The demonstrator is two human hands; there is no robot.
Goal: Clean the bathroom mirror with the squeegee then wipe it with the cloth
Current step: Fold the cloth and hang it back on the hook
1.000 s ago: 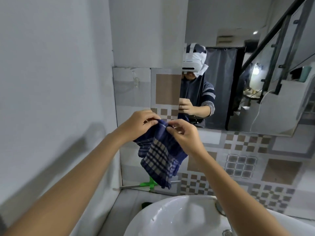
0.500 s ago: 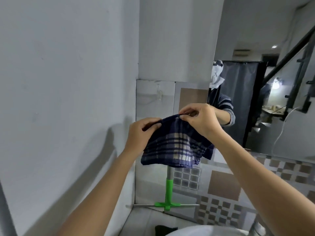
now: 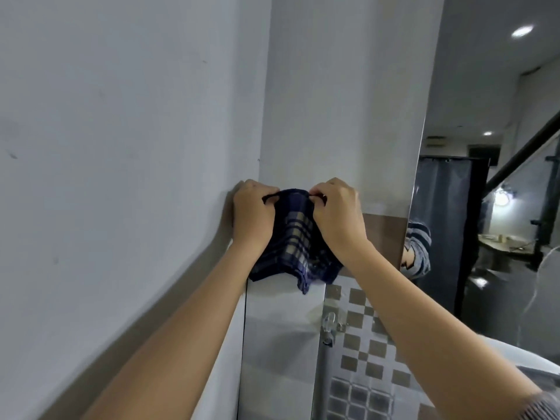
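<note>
Both hands hold cloth (image 3: 295, 237) up against wall.
L hand (image 3: 251, 215) & R hand (image 3: 338, 215) pinch its top edge, fingers closed; mirror (image 3: 485, 207) at right.

Plain grey-white wall (image 3: 106, 147) fills the left half of the frame, pretty scuffed. Lower centre there's checkered brown-and-white tiling (image 3: 360, 338) with a chrome tap (image 3: 328, 327). Far right: dark curtain (image 3: 445, 225), stair railing (image 3: 527, 150), and recessed ceiling lights (image 3: 521, 31) glowing up top.
</note>
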